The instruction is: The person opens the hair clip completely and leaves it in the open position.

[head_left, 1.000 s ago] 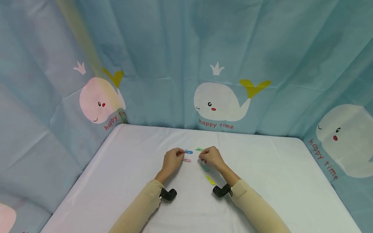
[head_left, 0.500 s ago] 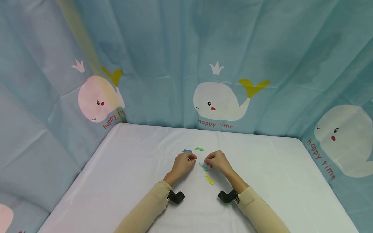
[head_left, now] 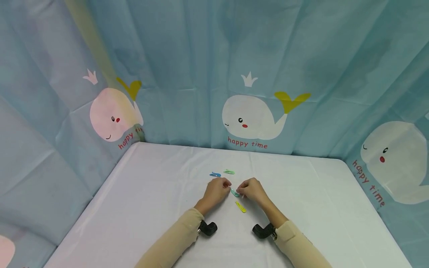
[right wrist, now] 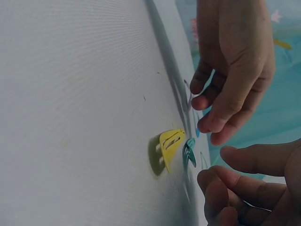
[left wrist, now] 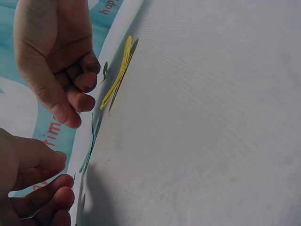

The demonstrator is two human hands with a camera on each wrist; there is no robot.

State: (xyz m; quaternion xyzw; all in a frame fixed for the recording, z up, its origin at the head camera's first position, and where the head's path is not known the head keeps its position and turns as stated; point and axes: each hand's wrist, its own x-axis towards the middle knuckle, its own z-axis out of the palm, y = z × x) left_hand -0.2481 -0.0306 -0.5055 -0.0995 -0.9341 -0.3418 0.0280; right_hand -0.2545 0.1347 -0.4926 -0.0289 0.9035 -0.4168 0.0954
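Several snap hair clips lie on the white table. My left hand [head_left: 217,190] is left of the teal hair clip [head_left: 234,192], thumb and fingers loosely bent with nothing seen between them. Across the clip, my right hand [head_left: 253,190] has its fingertips close to its right end; in the right wrist view a gap shows between thumb and forefinger. The yellow hair clip [right wrist: 171,146] lies nearer the person. Farther back are the blue hair clip [head_left: 215,174] and the light green hair clip [head_left: 229,171]. A pinkish clip [right wrist: 187,92] shows only partly behind the left hand.
A small dark item [left wrist: 105,70] shows beside the right hand's fingers, too unclear to name. A black wrist camera [head_left: 208,228] sticks inward from the left sleeve, another [head_left: 263,230] from the right. A blue whale-print curtain [head_left: 187,74] rises behind the table [head_left: 161,178].
My left hand has moved right and nearer from beside the blue and pink clips, uncovering the blue one. My right hand has shifted slightly right and nearer. The clips seem unmoved.
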